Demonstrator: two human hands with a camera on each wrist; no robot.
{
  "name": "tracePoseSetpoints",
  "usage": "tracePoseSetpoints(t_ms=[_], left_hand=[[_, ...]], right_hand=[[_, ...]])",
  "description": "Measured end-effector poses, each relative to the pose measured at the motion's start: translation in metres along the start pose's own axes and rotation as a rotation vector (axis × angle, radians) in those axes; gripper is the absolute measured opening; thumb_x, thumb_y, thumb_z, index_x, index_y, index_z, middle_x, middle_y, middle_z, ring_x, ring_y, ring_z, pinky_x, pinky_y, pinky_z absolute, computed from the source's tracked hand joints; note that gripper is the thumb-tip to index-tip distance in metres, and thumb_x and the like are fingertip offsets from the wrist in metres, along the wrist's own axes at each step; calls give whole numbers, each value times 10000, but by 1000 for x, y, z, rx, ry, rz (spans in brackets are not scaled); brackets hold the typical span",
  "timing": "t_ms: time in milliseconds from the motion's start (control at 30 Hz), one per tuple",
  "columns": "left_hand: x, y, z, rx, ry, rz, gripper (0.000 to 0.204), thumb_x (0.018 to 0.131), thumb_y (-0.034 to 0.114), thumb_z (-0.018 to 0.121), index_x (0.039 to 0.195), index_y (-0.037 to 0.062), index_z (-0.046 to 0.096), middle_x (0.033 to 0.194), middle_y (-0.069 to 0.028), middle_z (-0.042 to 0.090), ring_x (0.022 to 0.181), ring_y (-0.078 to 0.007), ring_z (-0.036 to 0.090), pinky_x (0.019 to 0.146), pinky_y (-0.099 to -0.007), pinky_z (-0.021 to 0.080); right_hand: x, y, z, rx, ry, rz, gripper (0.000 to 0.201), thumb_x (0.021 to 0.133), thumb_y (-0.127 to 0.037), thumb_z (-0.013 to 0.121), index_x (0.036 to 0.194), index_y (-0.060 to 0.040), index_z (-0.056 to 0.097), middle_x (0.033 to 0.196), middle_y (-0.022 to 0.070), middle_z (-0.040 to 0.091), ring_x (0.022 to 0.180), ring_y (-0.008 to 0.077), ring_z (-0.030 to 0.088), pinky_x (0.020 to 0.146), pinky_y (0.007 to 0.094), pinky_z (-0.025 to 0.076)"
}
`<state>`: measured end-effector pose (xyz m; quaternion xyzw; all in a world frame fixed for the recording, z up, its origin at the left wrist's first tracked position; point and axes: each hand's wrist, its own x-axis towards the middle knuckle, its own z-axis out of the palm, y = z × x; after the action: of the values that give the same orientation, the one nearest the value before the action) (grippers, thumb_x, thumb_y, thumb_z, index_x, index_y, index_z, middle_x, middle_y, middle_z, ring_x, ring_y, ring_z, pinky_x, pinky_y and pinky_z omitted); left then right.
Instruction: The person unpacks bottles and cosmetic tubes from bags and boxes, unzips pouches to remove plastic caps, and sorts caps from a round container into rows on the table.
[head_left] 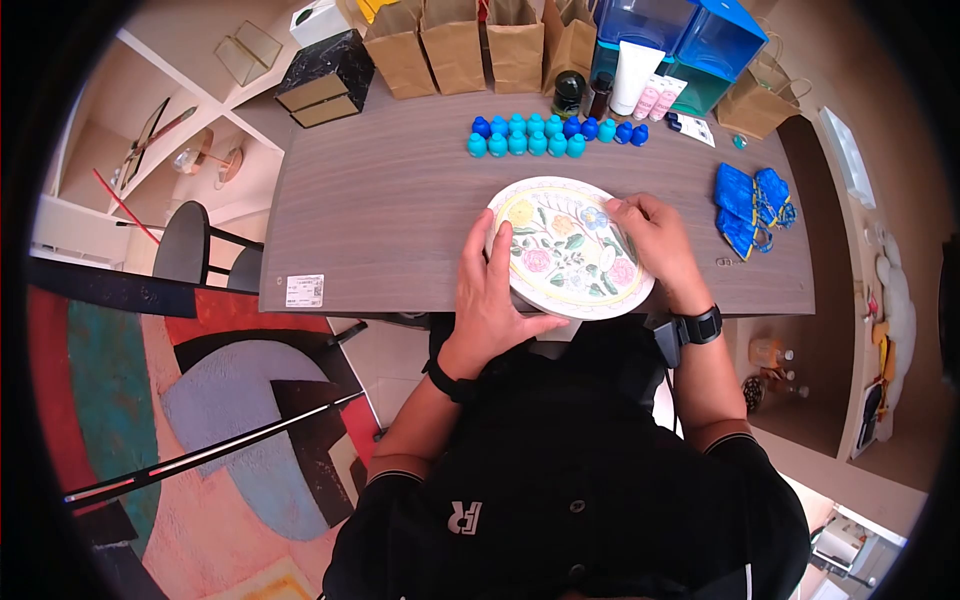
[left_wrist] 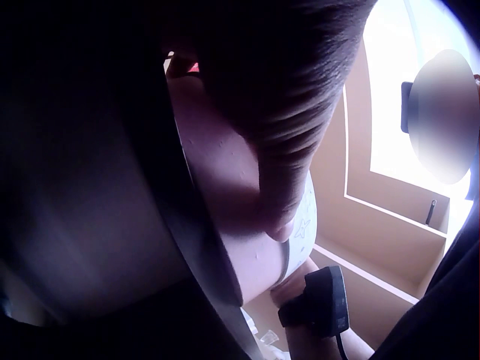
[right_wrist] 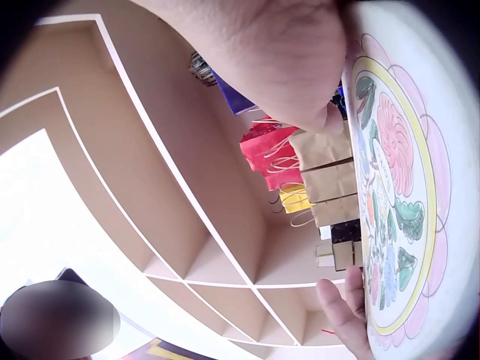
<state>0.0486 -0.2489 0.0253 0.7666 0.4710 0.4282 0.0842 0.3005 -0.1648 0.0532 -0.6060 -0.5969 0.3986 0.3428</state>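
Both hands hold a round box with a flower-painted white lid [head_left: 565, 245] at the table's front edge, tilted toward the person. My left hand [head_left: 485, 295] grips its left side, fingers up along the rim and thumb low. In the left wrist view the left thumb [left_wrist: 277, 202] lies across the box's plain side [left_wrist: 225, 202], close to the lid's decorated edge. At the upper right rim, my right hand [head_left: 655, 240] grips the box with the thumb on top and fingers curled. The right wrist view shows the lid's yellow ring and pink scallops [right_wrist: 431, 180]; the box's underside is hidden.
Small blue and turquoise bottles [head_left: 535, 140] stand in two rows behind the box. Brown paper bags [head_left: 455, 50], a white tube [head_left: 635, 78] and blue clear boxes [head_left: 700, 40] line the back. A blue cloth pouch [head_left: 740, 205] lies right, a marbled black box [head_left: 325, 78] back left.
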Motion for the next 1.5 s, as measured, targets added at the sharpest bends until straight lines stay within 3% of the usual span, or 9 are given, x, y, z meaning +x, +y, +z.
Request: tracePoseSetpoints(t_ms=[233,967,1133,1167,1267,1300,1333,1433,1500], left_hand=[[0,1,0,-16,0,-18,1418,536,555,956,1590,51,151,1563,-295,198,1404,-482,367,1090,-546,445],[-1,1,-6,-123,150,5,1244,535,397,995,1544,92,335,1558,-301,221,1416,-491,347,1105,-547,412],[1,-10,-24,-34,303,61,891,678,269,938,1438,76,515,1520,-289,334,1389,-451,421,1100,-513,429],[3,-11,-30,-52,347,41,663,789,177,850,1380,69,570,1511,-276,375,1356,-430,475,1093,-482,441],[2,-31,-48,-167,423,-18,465,877,119,745,1316,51,605,1471,-255,453,1297,-398,538,1075,-452,456],[4,-29,-55,-241,496,-109,322,936,84,649,1247,7,629,1346,-228,578,1221,-354,595,1046,-431,471],[4,-57,-64,-104,535,34,299,963,103,625,1234,-22,626,1240,-205,644,1153,-315,629,1005,-413,486],[21,-61,-104,-190,787,-536,320,1039,194,574,1240,-52,606,1164,-152,681,1051,-223,639,938,-343,493],[24,-105,-131,-297,839,-505,311,1039,173,569,1236,-66,599,1114,-118,680,971,-175,637,884,-323,506]], right_hand=[[3,1,-4,298,-33,34,373,967,-335,697,882,28,692,753,22,662,705,75,568,616,266,460],[-9,-49,-23,531,-148,-70,271,975,-153,675,1177,22,632,951,31,697,834,60,639,725,204,498],[-8,-57,-10,535,-236,-112,277,985,-159,663,1192,22,630,977,30,689,841,61,635,722,210,497],[-8,-59,-6,521,-258,-157,290,990,-177,658,1200,20,630,981,28,686,855,62,629,726,215,498],[-15,-77,2,484,-280,-214,336,1005,-235,638,1227,18,628,991,10,665,883,59,600,753,224,488],[-18,-85,0,530,-316,-216,349,1008,-250,634,1230,19,629,995,2,657,888,61,594,777,225,481],[-20,-89,-2,575,-349,-219,362,1010,-265,630,1233,20,629,998,-5,649,893,62,588,801,226,473],[-21,-80,-7,498,-179,-297,345,988,-230,669,1222,20,633,1037,33,643,929,94,589,858,252,474],[-22,-67,-11,358,-2,-335,333,961,-190,706,1206,24,635,1057,64,643,946,120,586,871,273,485]])
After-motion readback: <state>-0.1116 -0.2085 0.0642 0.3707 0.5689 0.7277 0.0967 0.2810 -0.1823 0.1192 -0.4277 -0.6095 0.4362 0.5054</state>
